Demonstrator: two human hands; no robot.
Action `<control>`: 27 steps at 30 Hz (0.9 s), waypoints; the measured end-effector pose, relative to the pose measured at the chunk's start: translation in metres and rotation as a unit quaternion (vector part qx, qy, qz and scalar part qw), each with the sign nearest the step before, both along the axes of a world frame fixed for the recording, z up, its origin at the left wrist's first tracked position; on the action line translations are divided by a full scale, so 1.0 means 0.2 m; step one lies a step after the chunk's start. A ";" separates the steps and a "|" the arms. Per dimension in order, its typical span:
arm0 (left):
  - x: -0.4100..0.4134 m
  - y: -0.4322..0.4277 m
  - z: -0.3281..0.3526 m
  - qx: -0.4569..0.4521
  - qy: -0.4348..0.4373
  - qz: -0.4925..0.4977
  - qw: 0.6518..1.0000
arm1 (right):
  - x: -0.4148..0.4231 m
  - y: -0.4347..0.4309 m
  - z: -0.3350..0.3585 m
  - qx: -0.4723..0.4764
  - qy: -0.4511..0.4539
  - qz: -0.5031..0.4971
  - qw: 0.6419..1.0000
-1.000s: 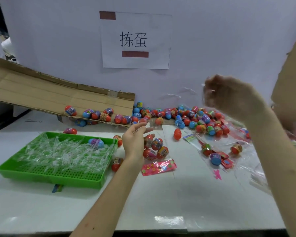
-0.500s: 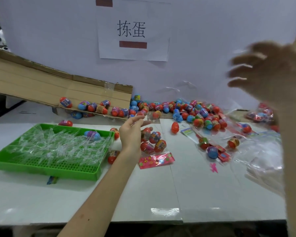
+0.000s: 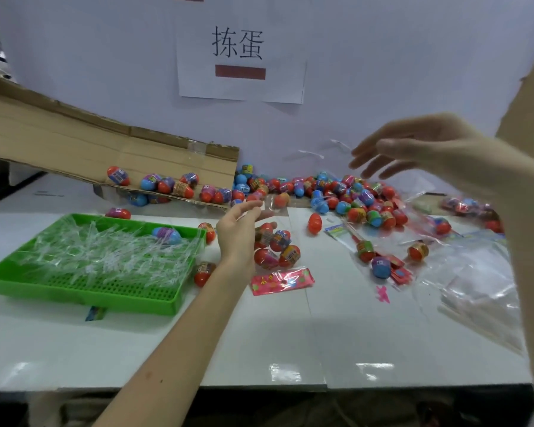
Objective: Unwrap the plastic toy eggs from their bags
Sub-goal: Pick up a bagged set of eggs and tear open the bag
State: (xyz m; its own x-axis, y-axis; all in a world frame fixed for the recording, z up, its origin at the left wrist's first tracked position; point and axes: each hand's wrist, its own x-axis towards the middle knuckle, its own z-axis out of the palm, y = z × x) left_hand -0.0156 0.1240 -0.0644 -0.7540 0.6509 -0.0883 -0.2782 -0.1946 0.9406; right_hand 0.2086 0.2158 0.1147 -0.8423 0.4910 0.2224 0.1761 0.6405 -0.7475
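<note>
Two hands show in the head view, both to the right of the green tray (image 3: pixel 84 292). The right hand (image 3: pixel 438 155) was curled near the middle a second ago and then swung out far to the right. Now it is back toward the middle, raised, fingers straight and spread, holding nothing. I take this to mean a wrapper has just been dropped on the right, where empty clear bags (image 3: pixel 475 288) lie, so the hand is free for the next one.

The left hand (image 3: pixel 238 234) has barely moved. It hovers just right of the tray's far corner, fingers loosely extended toward a bit of clear film. Whether it pinches that film I cannot tell. Beneath it, just right of the tray, a sealed bag (image 3: pixel 278 251) with a pink header card lies on the tabletop (image 3: pixel 290 334), several eggs inside and not yet unwrapped.

The toy eggs (image 3: pixel 336 195) are small and glossy, red or blue, with printed bands. Most are heaped beyond the tray and to its right. One blue egg (image 3: pixel 167 235) sits in the tray on discarded wrappers.
</note>
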 end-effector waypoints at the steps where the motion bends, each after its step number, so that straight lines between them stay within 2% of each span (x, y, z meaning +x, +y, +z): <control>1: 0.01 -0.01 0.01 -0.001 -0.006 -0.002 1.000 | -0.04 0.00 -0.06 -0.039 0.001 0.002 0.999; 6: -0.02 0.00 0.00 0.051 -0.047 -0.033 0.997 | -0.35 0.07 -0.55 -0.150 -0.060 -0.114 0.980; 8: -0.01 -0.02 0.02 0.064 -0.072 -0.053 0.994 | -0.40 0.08 -0.70 -0.219 -0.029 -0.111 0.969; 10: -0.02 -0.01 0.01 0.074 -0.098 -0.058 0.991 | -0.42 0.08 -0.79 -0.257 0.038 -0.112 0.959; 14: -0.02 0.00 0.01 0.089 -0.124 -0.062 0.986 | -0.42 0.06 -0.82 -0.281 0.131 -0.139 0.941; 20: -0.02 -0.01 0.02 0.120 -0.123 -0.103 0.980 | -0.45 0.00 -0.81 -0.277 0.201 -0.160 0.926; 24: 0.00 -0.01 0.04 0.104 -0.112 -0.159 0.975 | -0.43 -0.01 -0.80 -0.289 0.258 -0.188 0.902; 27: 0.01 -0.01 0.03 0.096 -0.123 -0.167 0.974 | -0.42 0.00 -0.80 -0.288 0.263 -0.209 0.897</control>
State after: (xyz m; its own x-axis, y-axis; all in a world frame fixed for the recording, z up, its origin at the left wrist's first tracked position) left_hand -0.0136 0.1224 -0.0576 -0.4697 0.8781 -0.0912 -0.5680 -0.2214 0.7927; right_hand 0.1239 0.2153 -0.0445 -0.4115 0.9001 0.1430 -0.1632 0.0816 -0.9832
